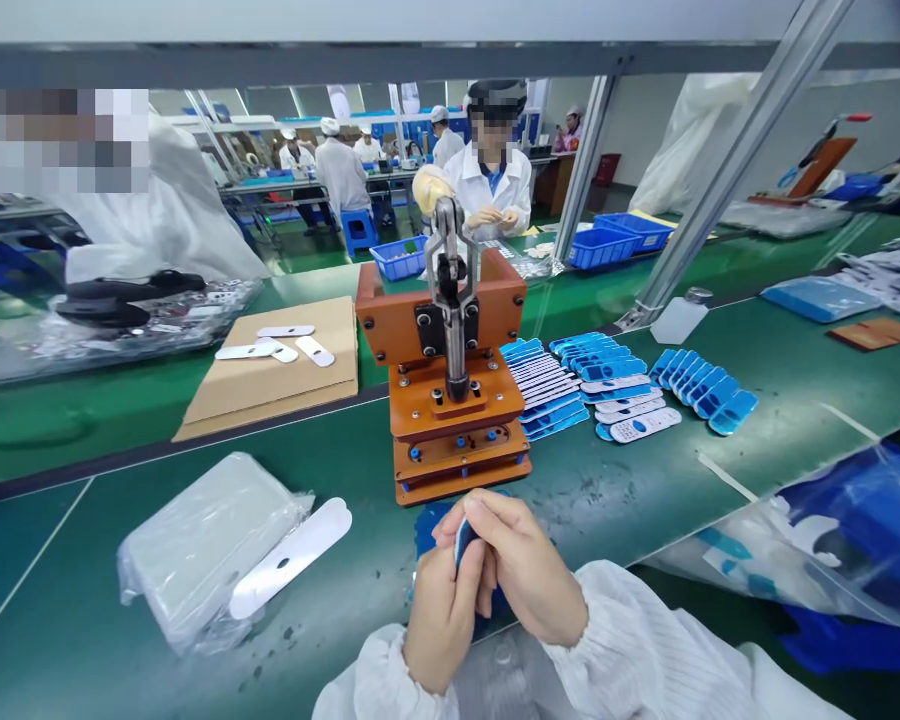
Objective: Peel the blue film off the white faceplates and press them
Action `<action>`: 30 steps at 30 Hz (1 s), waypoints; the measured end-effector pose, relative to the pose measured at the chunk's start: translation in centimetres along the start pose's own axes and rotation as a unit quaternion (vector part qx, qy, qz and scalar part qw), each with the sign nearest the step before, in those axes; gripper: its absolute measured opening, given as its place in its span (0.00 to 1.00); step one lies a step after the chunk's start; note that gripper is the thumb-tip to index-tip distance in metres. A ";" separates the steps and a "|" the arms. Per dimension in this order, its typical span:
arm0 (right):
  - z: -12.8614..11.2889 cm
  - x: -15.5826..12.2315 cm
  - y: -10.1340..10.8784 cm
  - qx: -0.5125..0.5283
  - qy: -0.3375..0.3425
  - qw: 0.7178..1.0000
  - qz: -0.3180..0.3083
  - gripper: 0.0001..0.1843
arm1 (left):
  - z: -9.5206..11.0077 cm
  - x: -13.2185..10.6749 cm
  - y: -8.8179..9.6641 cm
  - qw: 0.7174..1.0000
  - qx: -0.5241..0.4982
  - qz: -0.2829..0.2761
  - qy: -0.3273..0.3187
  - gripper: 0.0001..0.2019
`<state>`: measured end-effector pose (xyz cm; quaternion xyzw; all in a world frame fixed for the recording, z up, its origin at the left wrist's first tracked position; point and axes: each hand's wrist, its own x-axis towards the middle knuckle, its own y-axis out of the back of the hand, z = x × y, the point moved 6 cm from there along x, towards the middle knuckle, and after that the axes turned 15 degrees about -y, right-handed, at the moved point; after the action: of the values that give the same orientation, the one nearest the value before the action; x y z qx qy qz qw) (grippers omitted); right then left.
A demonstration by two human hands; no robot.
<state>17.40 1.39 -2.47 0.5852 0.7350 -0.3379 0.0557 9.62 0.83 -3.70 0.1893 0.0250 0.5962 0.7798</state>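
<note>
Both hands meet in front of the orange toggle-clamp press (456,400), low over the green bench. Between them is a thin remote control panel (463,541), blue with a white edge and mostly hidden by fingers. My left hand (441,605) is closed round its lower part. My right hand (529,565) pinches it from above and the right. Beneath the hands lies a blue sheet (429,525), partly covered. Right of the press are rows of blue-filmed panels (547,390), and a white remote panel with printed buttons (645,425).
A plastic-wrapped white stack (210,545) lies at left, a white strip (292,560) against it. Several white pieces rest on cardboard (285,385) behind. A small white bottle (681,318) stands by the metal post (735,150). Across the bench sits a co-worker (491,185) near blue bins (607,245).
</note>
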 end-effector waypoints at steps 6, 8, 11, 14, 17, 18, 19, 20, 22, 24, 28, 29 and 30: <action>-1.8 1.0 2.2 -0.042 0.024 0.998 0.030 0.32 | 0.0 0.1 -1.1 0.991 -0.099 -0.072 0.053 0.21; -3.4 1.0 3.4 -0.104 0.078 0.991 0.042 0.26 | -0.2 0.0 -1.4 0.975 -0.182 -0.070 0.108 0.19; -5.1 0.6 4.0 -0.239 0.101 0.966 0.022 0.14 | -0.1 0.1 -1.5 0.959 -0.236 -0.075 0.136 0.21; -6.2 0.2 3.8 -0.340 0.102 0.935 0.012 0.08 | 0.0 0.2 -1.6 0.959 -0.230 -0.089 0.137 0.22; -7.0 -0.1 3.3 -0.404 0.137 0.904 0.022 0.06 | 0.0 0.2 -1.7 0.959 -0.222 -0.100 0.144 0.23; -7.1 -0.1 3.2 -0.420 0.149 0.895 0.023 0.06 | -0.1 0.1 -1.7 0.960 -0.219 -0.100 0.145 0.23; -7.2 -0.2 3.1 -0.433 0.159 0.887 0.023 0.05 | -0.1 0.1 -1.6 0.960 -0.216 -0.099 0.145 0.24; -7.2 -0.2 3.0 -0.442 0.166 0.881 0.024 0.05 | -0.1 0.1 -1.6 0.961 -0.213 -0.099 0.145 0.24; -7.3 -0.1 3.0 -0.458 0.171 0.872 0.023 0.05 | -0.2 0.1 -1.5 0.962 -0.208 -0.100 0.145 0.25; -7.2 -0.2 2.9 -0.486 0.182 0.855 0.013 0.06 | -0.2 0.1 -1.4 0.962 -0.206 -0.099 0.147 0.26; -7.1 -0.8 2.4 -0.565 0.279 0.776 0.021 0.09 | -0.2 -0.1 -1.3 0.946 -0.259 -0.075 0.178 0.29; -7.1 -1.1 2.2 -0.580 0.320 0.748 0.029 0.10 | -0.2 -0.2 -1.4 0.934 -0.293 -0.067 0.195 0.30; -7.0 -1.4 2.0 -0.592 0.363 0.718 0.034 0.11 | -0.2 -0.3 -1.5 0.918 -0.329 -0.061 0.212 0.30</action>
<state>21.77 4.37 2.68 0.5354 0.7282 0.4071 0.1315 10.90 0.28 -4.45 -0.2109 0.0037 0.5483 0.8092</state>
